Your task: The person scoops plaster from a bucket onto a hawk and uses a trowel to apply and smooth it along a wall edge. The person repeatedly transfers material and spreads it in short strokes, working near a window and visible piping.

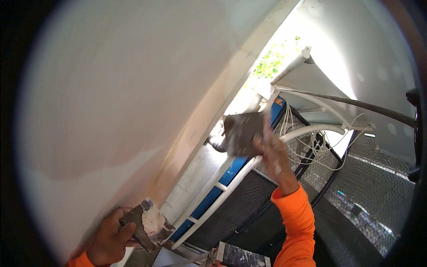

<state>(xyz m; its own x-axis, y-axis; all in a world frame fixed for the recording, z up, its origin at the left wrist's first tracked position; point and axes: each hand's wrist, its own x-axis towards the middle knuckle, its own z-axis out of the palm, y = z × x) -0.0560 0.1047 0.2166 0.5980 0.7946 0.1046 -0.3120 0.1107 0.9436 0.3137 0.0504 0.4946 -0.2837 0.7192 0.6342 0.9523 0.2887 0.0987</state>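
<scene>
My right hand (272, 153), at the end of an orange sleeve, is raised in the middle of the view and grips a dark rectangular plastering blade (242, 132), held flat in front of a bright gap. My left hand (109, 238), low at the left, holds a second dark blade (149, 224) loaded with a lump of white putty (152, 220), close to the smooth white plastered wall (120, 89) that fills the left half of the view.
A white metal frame (213, 184) with blue panels runs diagonally below the wall. Dark mesh netting (369, 196), white cables (311, 149) and a thick black hose (356, 104) lie to the right. Green leaves (271, 62) show through the bright opening.
</scene>
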